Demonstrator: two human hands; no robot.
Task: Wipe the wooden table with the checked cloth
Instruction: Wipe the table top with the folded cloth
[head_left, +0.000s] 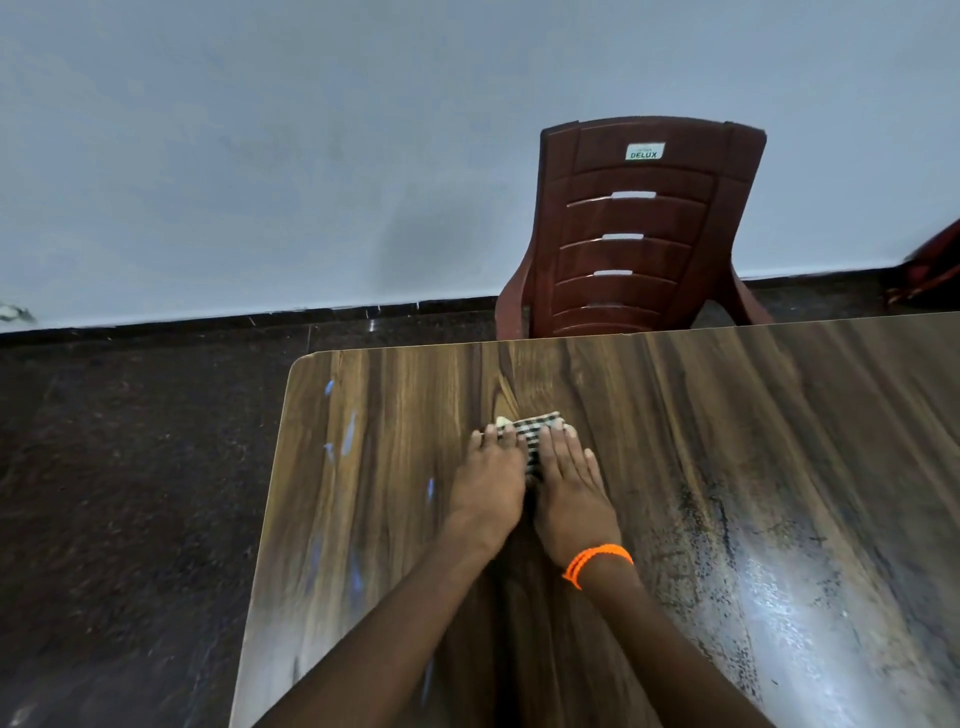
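- Head view looks down on a wooden table (675, 441) with a dark grain and a rounded far-left corner; every place below is given relative to this table.
- Checked cloth (530, 434): black-and-white, folded small, lying flat on the table top, toward the far edge and left of the table's middle. Most of it is hidden under the two hands; only its far end and a strip between the hands show.
- Left hand (488, 488): lies palm-down on the cloth's left part, fingers straight and together, pressing the cloth onto the table. It grips nothing.
- Right hand (571, 493): lies palm-down just beside the left hand, on the cloth's right part, fingers likewise straight and flat, pressing down. It grips nothing either.
- Orange beaded band (597, 560): several strands around the right wrist, above the table's middle.
- Both bare forearms reach in from the table's near edge and meet at the cloth.
- Blue marks (347, 434): a few short streaks on the table top along its left side.
- A bright sheen with dark speckling (769, 587) covers the table's right half.
- Plastic chair (634, 228): reddish-brown, with a slatted back, standing just beyond the table's far edge, its back toward the camera. A small sticker (644, 151) near the top of the backrest reads "DELUX"; the finer line above that word is too small to read.
- Dark speckled floor (130, 493) lies left of the table, and a pale blue-grey wall (260, 156) rises beyond it.
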